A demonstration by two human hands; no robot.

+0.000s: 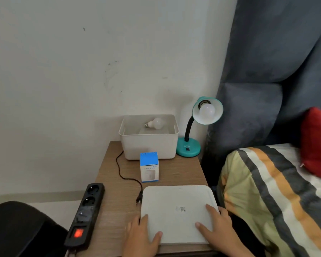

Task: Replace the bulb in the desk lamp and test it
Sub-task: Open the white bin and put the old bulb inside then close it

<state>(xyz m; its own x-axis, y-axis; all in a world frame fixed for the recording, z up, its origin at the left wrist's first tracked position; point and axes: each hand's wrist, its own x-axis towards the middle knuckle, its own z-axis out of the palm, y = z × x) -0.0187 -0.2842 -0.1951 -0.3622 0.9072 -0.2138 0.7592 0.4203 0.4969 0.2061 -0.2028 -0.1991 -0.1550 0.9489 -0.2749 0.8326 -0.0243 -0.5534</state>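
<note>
Desk lamp, teal, stands at the back right corner of the wooden worktop, a white bulb screwed into its shade, unlit. Left to right: black power strip on the worktop's left edge, red switch glowing. Black cord runs across the worktop, its plug lying loose, not in the strip, just beside the lid. Blue-and-white bulb box stands upright mid-worktop, in front of the white bin. Spare bulb lies on its side inside the bin. White lid lies flat at the near edge. Left hand grips the lid's near left corner, thumb on top, fingers curled at the edge. Right hand rests on the lid's right side, fingers spread flat, not closed around anything. Striped bedding and red pillow at right.
</note>
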